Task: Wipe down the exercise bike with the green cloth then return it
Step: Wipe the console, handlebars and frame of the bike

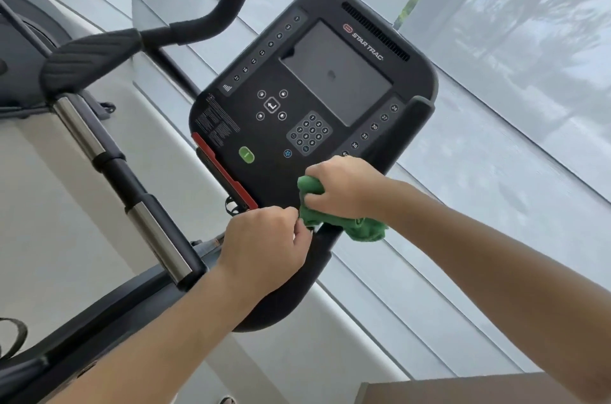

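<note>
Two bare forearms reach in from the bottom edge, both hands up at the lower edge of the bike console. Left hand (264,245): fingers curled, fingertips pinching a corner of the green cloth (344,225) just under the console's bottom rim. Right hand (344,187): fisted around the bunched cloth, knuckles up, pressing it against the lower right corner of the console (297,79). Part of the cloth pokes out above the right thumb, the rest hangs below the wrist to the right.

Exercise bike (109,169) appears tilted in the view. Console is black, Star Trac logo top right, dark blank screen (334,73) in the middle. Number keypad (309,134) below the screen, green oval button (246,154) to its lower left, small blue fan button between them and the right hand. Red strip (224,172) runs along the console's lower left edge.

Black padded handlebar (211,17) rises upper left, ribbed elbow pad (89,56) beside it. Two chrome grip sections (158,238) on the bar lower left. Pale translucent blinds (512,56) behind everything.
</note>
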{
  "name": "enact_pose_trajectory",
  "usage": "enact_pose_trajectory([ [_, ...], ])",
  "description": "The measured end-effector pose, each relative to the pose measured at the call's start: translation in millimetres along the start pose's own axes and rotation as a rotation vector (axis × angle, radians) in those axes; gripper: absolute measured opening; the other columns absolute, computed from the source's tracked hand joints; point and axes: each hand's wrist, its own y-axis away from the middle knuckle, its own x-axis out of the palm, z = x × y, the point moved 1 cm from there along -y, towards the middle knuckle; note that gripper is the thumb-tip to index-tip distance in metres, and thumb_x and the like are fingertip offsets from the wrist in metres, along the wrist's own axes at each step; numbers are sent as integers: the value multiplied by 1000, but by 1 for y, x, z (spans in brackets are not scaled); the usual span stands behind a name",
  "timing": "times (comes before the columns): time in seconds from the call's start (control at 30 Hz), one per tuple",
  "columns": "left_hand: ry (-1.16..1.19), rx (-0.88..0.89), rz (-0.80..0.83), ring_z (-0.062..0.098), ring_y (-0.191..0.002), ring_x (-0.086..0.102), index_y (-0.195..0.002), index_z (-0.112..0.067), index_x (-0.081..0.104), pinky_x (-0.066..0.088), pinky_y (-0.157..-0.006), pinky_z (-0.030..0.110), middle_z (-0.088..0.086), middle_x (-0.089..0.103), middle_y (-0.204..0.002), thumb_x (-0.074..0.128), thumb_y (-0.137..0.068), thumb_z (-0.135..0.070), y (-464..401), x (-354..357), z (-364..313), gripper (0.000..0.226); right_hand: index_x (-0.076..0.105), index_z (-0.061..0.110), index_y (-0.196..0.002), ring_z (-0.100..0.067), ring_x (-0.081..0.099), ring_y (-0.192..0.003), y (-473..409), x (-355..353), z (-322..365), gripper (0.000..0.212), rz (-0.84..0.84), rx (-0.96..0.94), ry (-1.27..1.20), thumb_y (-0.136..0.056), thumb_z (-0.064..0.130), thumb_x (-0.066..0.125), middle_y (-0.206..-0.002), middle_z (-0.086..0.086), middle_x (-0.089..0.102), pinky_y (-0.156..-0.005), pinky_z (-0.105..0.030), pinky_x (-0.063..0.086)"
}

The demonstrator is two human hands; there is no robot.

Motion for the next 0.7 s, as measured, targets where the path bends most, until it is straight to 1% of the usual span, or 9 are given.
enact_pose_trajectory([
  [0.07, 23, 6, 26, 20, -54, 50, -69, -21, 50, 46, -54, 33, -5, 47, -58, 45, -103, -36, 9, -1, 15, 37, 46, 27, -81, -24, 56, -70, 17, 5, 3, 24, -63, -86, 34, -88, 49, 54, -70, 8, 56, -60, -32, 36],
  [0.17, 26, 48, 75, 17, -52, 50, -66, -19, 48, 43, -53, 34, -2, 47, -55, 33, -103, -46, 24, -6, 40, 48, 41, 23, -89, -25, 57, -73, 27, -11, -12, 25, -108, -170, 126, -94, 44, 54, -79, 9, 56, -62, -34, 38],
  [0.27, 46, 178, 34, 15, -43, 35, -61, -22, 36, 20, -48, 20, -5, 35, -48, 43, -100, -42, 27, -19, 60, 44, 39, 17, -88, -32, 62, -71, 19, -52, -46, 25, -301, -136, 290, -96, 34, 56, -79, 4, 57, -60, -34, 38],
  [0.33, 38, 200, -14, 16, -43, 32, -61, -24, 34, 17, -49, 20, -5, 33, -48, 50, -97, -38, 17, -31, 79, 42, 45, 15, -90, -35, 64, -73, 12, -61, -53, 24, -358, -62, 368, -97, 35, 55, -80, 1, 62, -61, -36, 38],
  [0.4, 14, 178, -51, 16, -43, 35, -61, -24, 39, 21, -49, 21, -6, 34, -49, 49, -97, -39, 5, -41, 100, 40, 49, 17, -93, -34, 65, -80, 5, -41, -40, 25, -235, -12, 347, -97, 41, 55, -84, 1, 65, -64, -37, 41],
  [0.47, 4, 143, -62, 16, -44, 39, -61, -23, 45, 28, -49, 21, -7, 37, -49, 50, -95, -39, -1, -47, 118, 39, 51, 17, -95, -32, 63, -83, 4, -18, -20, 29, -114, 44, 195, -99, 45, 56, -84, 1, 65, -70, -40, 47],
  [0.53, 34, 118, -77, 20, -45, 39, -59, -23, 40, 33, -48, 25, -7, 34, -49, 52, -94, -37, 0, -47, 127, 39, 53, 17, -95, -30, 60, -80, 3, -9, -12, 32, -99, 104, 55, -100, 49, 59, -82, 1, 65, -74, -40, 48],
  [0.6, 62, 133, -106, 21, -44, 34, -60, -26, 34, 27, -48, 23, -7, 28, -48, 54, -92, -34, 1, -45, 129, 39, 54, 19, -90, -24, 60, -78, 2, -10, -9, 33, -88, 139, -39, -98, 50, 62, -78, 5, 64, -73, -38, 47],
  [0.7, 60, 123, -105, 19, -42, 32, -61, -28, 33, 22, -50, 20, -9, 27, -47, 54, -91, -34, -2, -43, 132, 37, 54, 24, -82, -11, 61, -73, 3, -6, 8, 33, 9, 142, -170, -96, 52, 65, -73, 9, 63, -69, -35, 48],
])
